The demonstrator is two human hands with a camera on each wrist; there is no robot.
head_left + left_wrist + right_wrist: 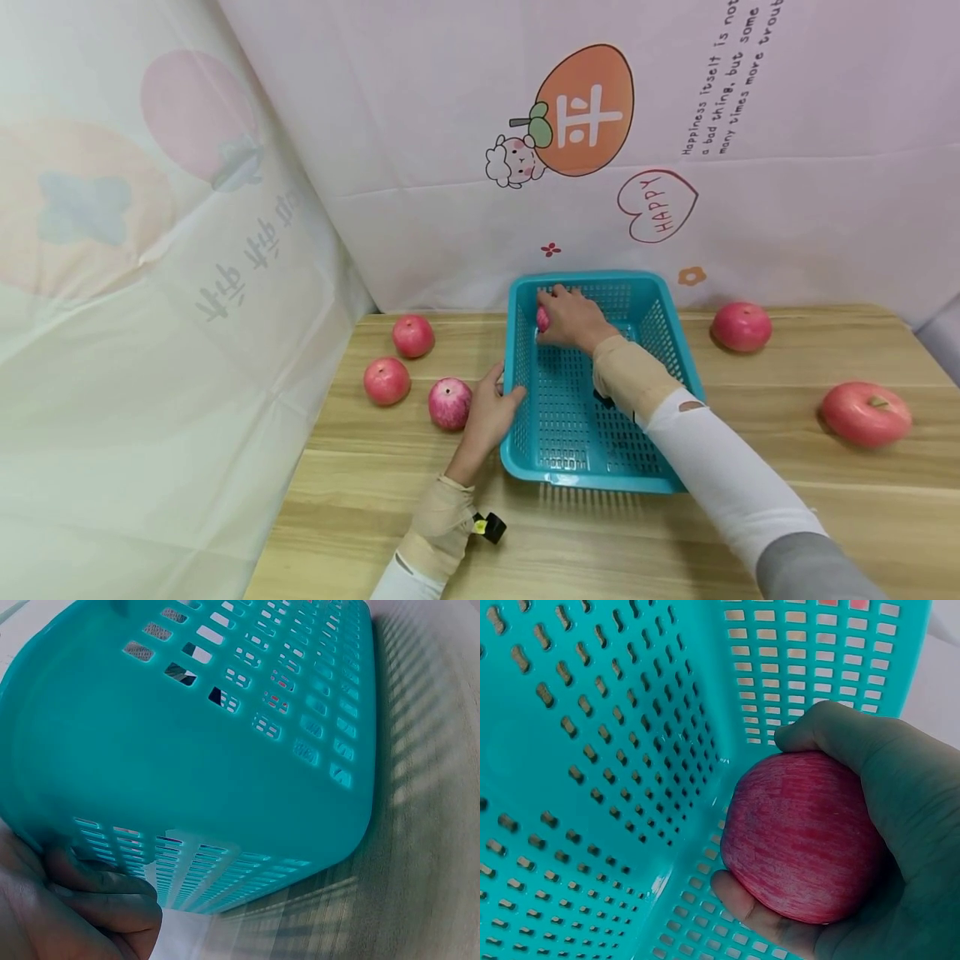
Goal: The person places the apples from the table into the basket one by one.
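A turquoise plastic basket (600, 482) with slotted walls stands on the wooden table. My right hand (572, 321) reaches inside, near the far left corner. It holds a red streaked apple (806, 836), thumb on one side and fingers on the other, close to the slotted floor and walls. At the basket's left side, my left hand (487, 421) grips the rim, thumb over the edge and fingers outside. The left wrist view shows the curled fingers (112, 907) tucked under that rim.
Left of the basket sit two pink apples (413, 336) (386, 381) and a streaked apple (450, 403), close to my left hand. Two more apples (742, 326) (866, 413) lie to the right. A printed white cloth (420, 208) hangs behind the table (360, 517).
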